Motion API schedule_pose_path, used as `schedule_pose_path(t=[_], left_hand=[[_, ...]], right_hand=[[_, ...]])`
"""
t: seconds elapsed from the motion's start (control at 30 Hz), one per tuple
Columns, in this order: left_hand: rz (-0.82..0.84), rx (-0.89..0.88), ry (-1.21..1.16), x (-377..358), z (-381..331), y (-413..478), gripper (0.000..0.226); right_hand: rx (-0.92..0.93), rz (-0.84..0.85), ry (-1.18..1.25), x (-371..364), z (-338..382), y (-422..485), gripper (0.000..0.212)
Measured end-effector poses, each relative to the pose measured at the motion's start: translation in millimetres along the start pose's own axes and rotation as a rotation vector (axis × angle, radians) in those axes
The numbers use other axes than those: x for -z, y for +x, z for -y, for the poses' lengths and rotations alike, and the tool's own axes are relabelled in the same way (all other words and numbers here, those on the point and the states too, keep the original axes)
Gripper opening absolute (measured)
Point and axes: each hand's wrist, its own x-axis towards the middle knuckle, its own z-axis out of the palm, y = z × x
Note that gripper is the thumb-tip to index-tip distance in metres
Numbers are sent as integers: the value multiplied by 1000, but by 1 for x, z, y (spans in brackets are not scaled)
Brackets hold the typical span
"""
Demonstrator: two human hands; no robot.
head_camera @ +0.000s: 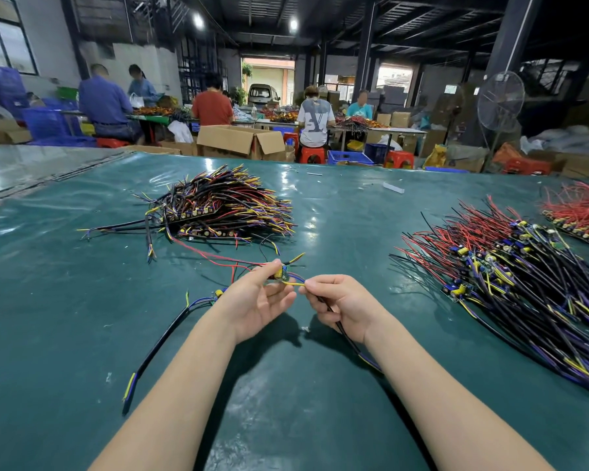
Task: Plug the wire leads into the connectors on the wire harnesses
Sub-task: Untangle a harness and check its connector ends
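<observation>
Left hand [256, 302] pinches circuit board [279, 274]; right hand [342, 302] pinches yellow lead [293, 284].

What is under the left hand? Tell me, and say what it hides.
The left hand shadows bare green mat. A small board with a black cable lies there, poking out beside the wrist; how far it reaches beneath is covered.

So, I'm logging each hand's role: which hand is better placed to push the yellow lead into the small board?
Right, probably. The right hand pinches the yellow lead near its tip, beside the small board, which the left hand grips and can steady.
</observation>
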Motion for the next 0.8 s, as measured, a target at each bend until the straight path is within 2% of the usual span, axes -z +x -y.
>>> schedule_pose_path(t=[0.17, 0.27, 0.33, 0.4, 0.47, 0.6, 0.8], left_hand=[[10, -92, -62, -6, 5, 0, 12], [-64, -91, -45, -8, 13, 0, 13], [-97, -101, 76, -11, 17, -1, 12], [-168, -175, 284, -13, 22, 0, 12], [-236, -265, 366, -16, 24, 0, 16], [-228, -259, 201, -19, 23, -2, 16], [-228, -380, 265, -21, 25, -2, 15]], right_hand=[[10, -41, 51, 1, -1, 1, 21], [-3, -56, 74, 0, -1, 0, 21], [10, -88, 41, 0, -3, 0, 20], [33, -139, -13, 0, -4, 1, 19], [47, -180, -40, -1, -4, 2, 19], [15, -174, 14, -6, -4, 3, 16], [-101, -97, 121, -5, 0, 2, 16]])
